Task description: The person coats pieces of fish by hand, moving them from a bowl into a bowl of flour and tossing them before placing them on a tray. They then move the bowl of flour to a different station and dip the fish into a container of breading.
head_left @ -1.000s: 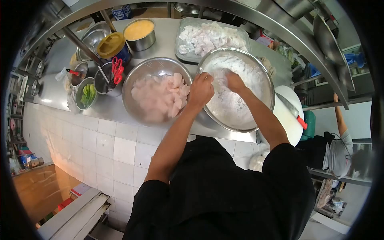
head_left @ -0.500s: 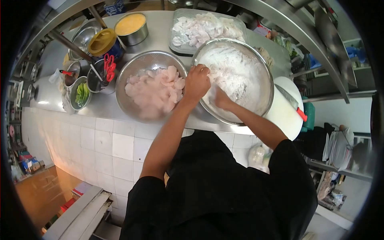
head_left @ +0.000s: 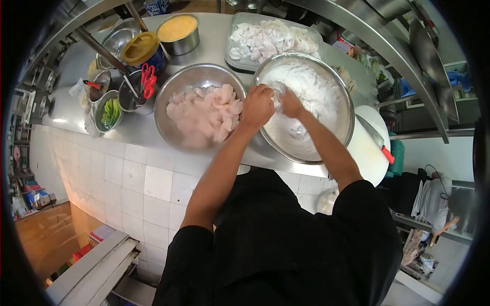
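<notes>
Over the left part of a steel bowl of white flour (head_left: pixel 326 120), my two hands are close together. My left hand (head_left: pixel 258 106) is closed, knuckles up, at the bowl's left rim. My right hand (head_left: pixel 292 104) has its fingers bunched and dusted white. Between them shows a pale flour-coated piece (head_left: pixel 278 95), which the fingers partly hide. Left of my left hand stands a perforated steel colander (head_left: pixel 168 92) holding pale pink raw meat slices (head_left: pixel 204 115). Behind the flour bowl, a clear tray (head_left: pixel 234 57) holds flour-coated slices (head_left: pixel 273 41).
A white cutting board (head_left: pixel 365 158) with a red-handled knife (head_left: pixel 377 140) lies at right. Leftward are a pot of yellow liquid (head_left: pixel 178 38), a yellow-lidded tub (head_left: pixel 140 48), red-handled scissors (head_left: pixel 148 81) and a bowl of green slices (head_left: pixel 108 113). A metal rail (head_left: pixel 367 43) arches overhead.
My right hand has risen from the flour towards my left hand. Its fingers now meet the pale piece beside the left hand. The whole view has shifted slightly.
</notes>
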Tool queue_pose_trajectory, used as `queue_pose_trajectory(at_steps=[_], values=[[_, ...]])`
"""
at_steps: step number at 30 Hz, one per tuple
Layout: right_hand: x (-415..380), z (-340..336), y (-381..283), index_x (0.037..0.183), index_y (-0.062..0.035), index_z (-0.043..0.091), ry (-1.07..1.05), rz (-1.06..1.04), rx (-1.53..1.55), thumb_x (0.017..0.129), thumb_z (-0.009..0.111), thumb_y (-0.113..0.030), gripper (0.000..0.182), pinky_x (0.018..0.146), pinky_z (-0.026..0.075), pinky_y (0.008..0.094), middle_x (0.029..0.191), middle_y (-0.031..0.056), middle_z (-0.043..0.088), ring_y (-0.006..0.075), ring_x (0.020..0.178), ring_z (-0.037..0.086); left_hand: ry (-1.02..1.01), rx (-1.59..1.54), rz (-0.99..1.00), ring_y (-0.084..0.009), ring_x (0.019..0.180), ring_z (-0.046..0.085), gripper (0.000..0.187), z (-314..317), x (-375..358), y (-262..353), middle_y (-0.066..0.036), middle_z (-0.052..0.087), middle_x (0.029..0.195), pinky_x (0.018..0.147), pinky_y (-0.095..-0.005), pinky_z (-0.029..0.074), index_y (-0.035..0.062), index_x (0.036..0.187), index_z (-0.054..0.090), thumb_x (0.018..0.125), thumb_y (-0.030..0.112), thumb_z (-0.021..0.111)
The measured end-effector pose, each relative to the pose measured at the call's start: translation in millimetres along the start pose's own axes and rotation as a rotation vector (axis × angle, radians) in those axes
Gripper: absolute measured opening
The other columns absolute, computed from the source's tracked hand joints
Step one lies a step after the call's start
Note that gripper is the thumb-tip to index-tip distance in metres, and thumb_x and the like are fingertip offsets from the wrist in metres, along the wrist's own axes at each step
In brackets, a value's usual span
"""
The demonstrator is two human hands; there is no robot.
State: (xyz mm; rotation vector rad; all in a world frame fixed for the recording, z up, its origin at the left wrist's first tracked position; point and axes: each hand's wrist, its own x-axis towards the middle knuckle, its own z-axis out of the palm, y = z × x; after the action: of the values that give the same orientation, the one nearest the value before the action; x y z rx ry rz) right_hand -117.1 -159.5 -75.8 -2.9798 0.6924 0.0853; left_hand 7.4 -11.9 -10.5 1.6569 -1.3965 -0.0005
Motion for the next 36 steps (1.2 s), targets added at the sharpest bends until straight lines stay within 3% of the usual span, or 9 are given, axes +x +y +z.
queue_pose_trajectory(at_steps=[10, 12, 13, 15, 19, 23, 27, 32, 36], values=[[6, -10, 139, 0.103, -0.0014, 0.061, 0.312, 0.609, 0.387, 0.085, 0.051, -0.031, 0.036, 0.083, 0.047, 0.0406, 0.099, 0.0229, 0.062, 0.0366, 0.095, 0.059, 0.011, -0.008, -0.006, -0.0305, 0.080, 0.056, 0.014, -4, 0, 3, -0.011, 0.059, 0.083, 0.071, -0.0394, 0.046, 0.0022, 0.075, 0.060, 0.065, -0.004, 0.053], [-1, 19, 155, 0.101, -0.0013, 0.062, -0.202, 0.590, -0.091, 0.088, 0.043, -0.029, 0.036, 0.081, 0.049, 0.0409, 0.095, 0.0234, 0.063, 0.0332, 0.093, 0.061, 0.012, -0.015, -0.001, -0.0306, 0.080, 0.056, 0.014, -4, 1, 3, -0.011, 0.059, 0.083, 0.071, -0.0396, 0.046, 0.0022, 0.075, 0.060, 0.065, -0.005, 0.053], [-6, 62, 154, 0.099, 0.0003, 0.062, -0.003, 0.577, -0.146, 0.090, 0.038, -0.027, 0.038, 0.080, 0.049, 0.0425, 0.099, 0.0228, 0.062, 0.0307, 0.095, 0.061, 0.017, -0.016, 0.003, -0.0306, 0.080, 0.056, 0.014, -4, 3, 3, -0.011, 0.059, 0.083, 0.071, -0.0396, 0.046, 0.0022, 0.075, 0.060, 0.065, -0.005, 0.053], [25, 100, 125, 0.101, -0.0006, 0.062, 0.330, 1.038, 0.681, 0.086, 0.046, -0.021, 0.030, 0.079, 0.048, 0.0403, 0.111, 0.0192, 0.059, 0.0304, 0.101, 0.058, -0.005, -0.005, -0.011, -0.0307, 0.080, 0.056, 0.015, -2, 2, 3, -0.011, 0.059, 0.082, 0.072, -0.0398, 0.046, 0.0021, 0.075, 0.060, 0.064, -0.005, 0.053], [11, -37, 13, 0.117, 0.0029, 0.050, 0.271, 0.691, 1.192, 0.081, 0.051, -0.014, 0.039, 0.088, 0.043, 0.0339, 0.110, 0.0210, 0.058, 0.0333, 0.100, 0.055, 0.004, -0.003, 0.003, -0.0306, 0.080, 0.056, 0.015, -2, 0, 2, -0.011, 0.059, 0.083, 0.072, -0.0399, 0.046, 0.0023, 0.075, 0.060, 0.064, -0.004, 0.053], [26, -14, 11, 0.124, -0.0053, 0.047, -0.012, 0.241, 0.249, 0.075, 0.053, -0.011, 0.050, 0.097, 0.038, 0.0419, 0.123, 0.0225, 0.050, 0.0339, 0.117, 0.046, 0.015, 0.001, 0.006, -0.0310, 0.080, 0.056, 0.013, 0, 1, 1, -0.011, 0.059, 0.082, 0.072, -0.0403, 0.046, 0.0027, 0.075, 0.060, 0.065, -0.003, 0.054], [15, -7, -9, 0.126, -0.0090, 0.047, -0.076, 0.234, -0.033, 0.075, 0.055, -0.013, 0.051, 0.106, 0.029, 0.0415, 0.130, 0.0221, 0.043, 0.0369, 0.125, 0.035, -0.010, 0.012, -0.003, -0.0315, 0.079, 0.056, 0.011, -1, 0, 2, -0.011, 0.059, 0.081, 0.072, -0.0401, 0.046, 0.0024, 0.074, 0.060, 0.065, -0.003, 0.054], [31, 12, 107, 0.111, -0.0013, 0.056, -0.018, 0.279, 0.297, 0.072, 0.060, -0.014, 0.041, 0.093, 0.041, 0.0361, 0.111, 0.0227, 0.057, 0.0348, 0.104, 0.054, -0.037, 0.048, 0.016, -0.0317, 0.077, 0.055, 0.008, -1, 0, 2, -0.013, 0.059, 0.079, 0.072, -0.0400, 0.045, 0.0018, 0.072, 0.059, 0.066, -0.002, 0.054], [3, -97, 62, 0.119, 0.0022, 0.050, 0.001, 0.350, 0.179, 0.079, 0.064, -0.025, 0.050, 0.090, 0.043, 0.0382, 0.114, 0.0245, 0.055, 0.0349, 0.106, 0.053, -0.035, 0.016, 0.005, -0.0324, 0.080, 0.054, 0.004, -2, 0, 4, -0.014, 0.058, 0.078, 0.073, -0.0407, 0.046, 0.0012, 0.070, 0.058, 0.068, 0.000, 0.055]])
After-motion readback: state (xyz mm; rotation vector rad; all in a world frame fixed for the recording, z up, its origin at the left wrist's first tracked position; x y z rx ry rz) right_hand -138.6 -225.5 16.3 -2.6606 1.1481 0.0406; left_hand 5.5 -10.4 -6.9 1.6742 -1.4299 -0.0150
